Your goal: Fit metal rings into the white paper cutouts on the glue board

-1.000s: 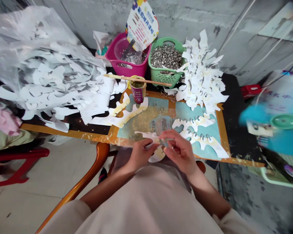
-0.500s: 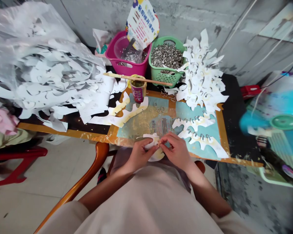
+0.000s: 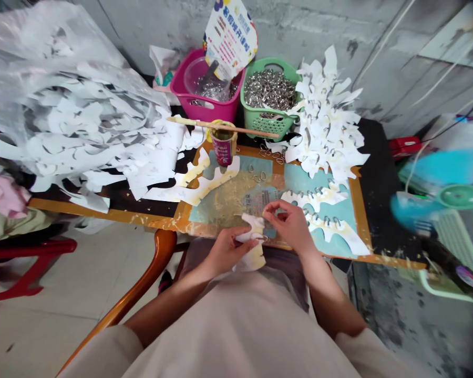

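Note:
My left hand (image 3: pixel 225 248) is closed on a white paper cut-out (image 3: pixel 254 241) at the near edge of the table, holding it tilted over my lap. My right hand (image 3: pixel 289 223) is just to its right above the table, fingers curled in a pinch at the cut-out's top end; what it pinches is too small to make out. Finished white cut-outs with metal rings (image 3: pixel 324 210) lie right of my right hand on the blue mat (image 3: pixel 341 210).
A green basket of metal rings (image 3: pixel 268 94) and a pink basket (image 3: pixel 205 94) stand at the back. A small can (image 3: pixel 223 146) has a stick across it. White cut-outs are piled at left (image 3: pixel 82 121) and back right (image 3: pixel 327 121). A blue fan (image 3: pixel 449 197) spins at right.
My right hand has lifted away from the left and moved up and right over the table. The left hand has tilted the cut-out more upright.

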Demonstrator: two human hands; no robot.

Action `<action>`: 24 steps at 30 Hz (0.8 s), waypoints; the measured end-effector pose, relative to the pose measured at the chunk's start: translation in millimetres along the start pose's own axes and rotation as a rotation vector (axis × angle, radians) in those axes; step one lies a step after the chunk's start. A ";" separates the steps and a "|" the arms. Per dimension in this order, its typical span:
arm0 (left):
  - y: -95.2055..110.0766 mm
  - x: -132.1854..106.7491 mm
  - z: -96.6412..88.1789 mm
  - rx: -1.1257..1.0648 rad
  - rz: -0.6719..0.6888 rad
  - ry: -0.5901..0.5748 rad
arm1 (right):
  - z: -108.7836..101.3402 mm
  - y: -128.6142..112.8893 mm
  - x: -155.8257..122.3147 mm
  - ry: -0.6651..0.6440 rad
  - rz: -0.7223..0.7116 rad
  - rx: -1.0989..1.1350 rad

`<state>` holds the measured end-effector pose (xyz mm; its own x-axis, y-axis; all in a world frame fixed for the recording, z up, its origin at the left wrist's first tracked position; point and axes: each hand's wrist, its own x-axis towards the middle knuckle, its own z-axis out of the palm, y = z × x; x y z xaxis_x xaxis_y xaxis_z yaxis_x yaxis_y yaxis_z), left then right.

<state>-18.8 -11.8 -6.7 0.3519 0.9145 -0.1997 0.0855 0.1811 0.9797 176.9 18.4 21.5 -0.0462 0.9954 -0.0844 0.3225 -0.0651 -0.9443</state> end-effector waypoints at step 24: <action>-31.3 25.8 -31.8 0.898 0.546 0.810 | 0.7 37.7 -13.8 -0.061 0.179 0.404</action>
<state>-42.1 17.7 -42.0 -0.0870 0.8055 0.5862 0.8043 -0.2904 0.5184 189.1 2.2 -13.2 -0.0827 0.9607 -0.2649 -0.0642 -0.2704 -0.9606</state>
